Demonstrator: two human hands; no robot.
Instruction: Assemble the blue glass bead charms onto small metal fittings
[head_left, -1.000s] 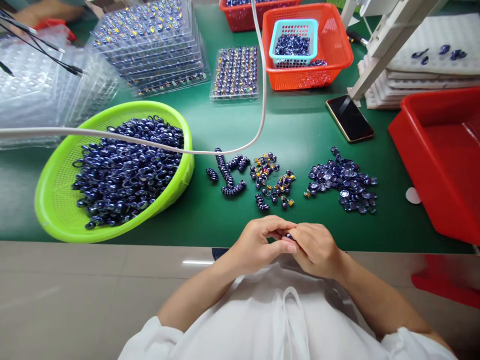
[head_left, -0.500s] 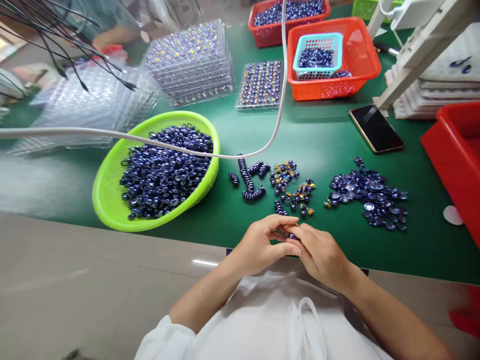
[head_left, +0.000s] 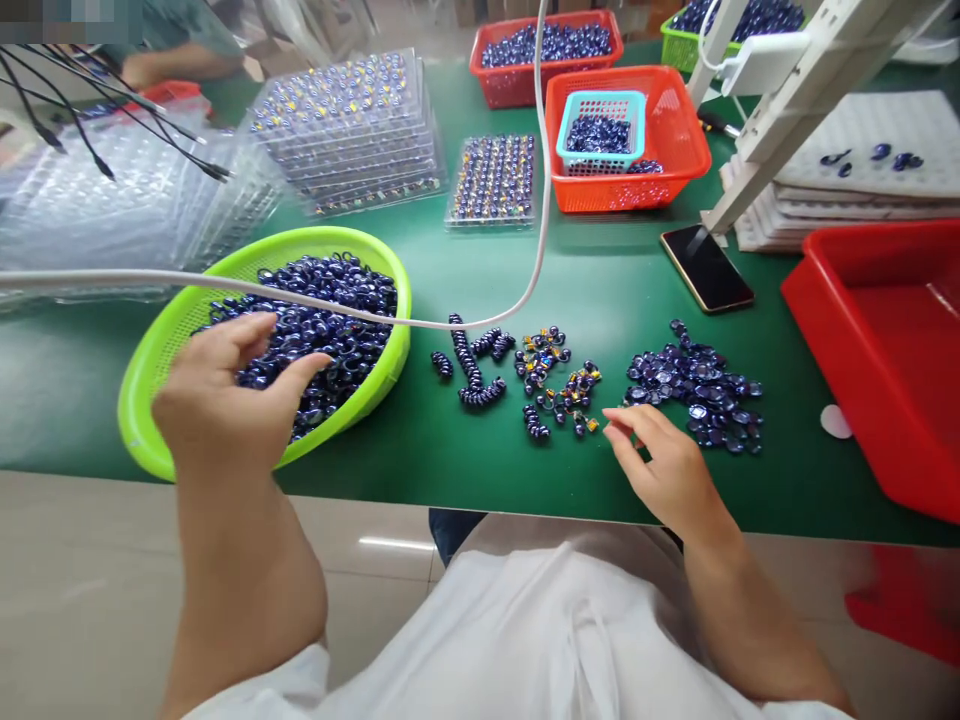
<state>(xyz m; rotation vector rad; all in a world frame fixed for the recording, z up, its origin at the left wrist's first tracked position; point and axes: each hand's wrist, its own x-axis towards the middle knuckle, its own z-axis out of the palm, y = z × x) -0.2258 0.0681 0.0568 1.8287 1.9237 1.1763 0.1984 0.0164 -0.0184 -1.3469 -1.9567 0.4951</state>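
My left hand hangs over the near left part of a lime-green basket heaped with shiny dark-blue rings. Its thumb and fingers are spread apart, with nothing seen between them. Close to the table's front edge is my right hand, thumb and forefinger tips a little apart and no piece visible in them. Just left of those tips lies a small group of dark rings with gold-coloured stones. Rows of stacked dark rings lie farther left. A pile of flat dark-blue discs is beyond the right hand.
A white cable arches over the basket and table. Behind stand clear trays of beads, a single filled tray and an orange basket. A phone and a red bin are at right. A person's arm shows far left.
My hands have parted. The left moved left over the green basket and opened; the right moved slightly right, beside the gold-stoned rings. The dark piece between them is no longer visible.
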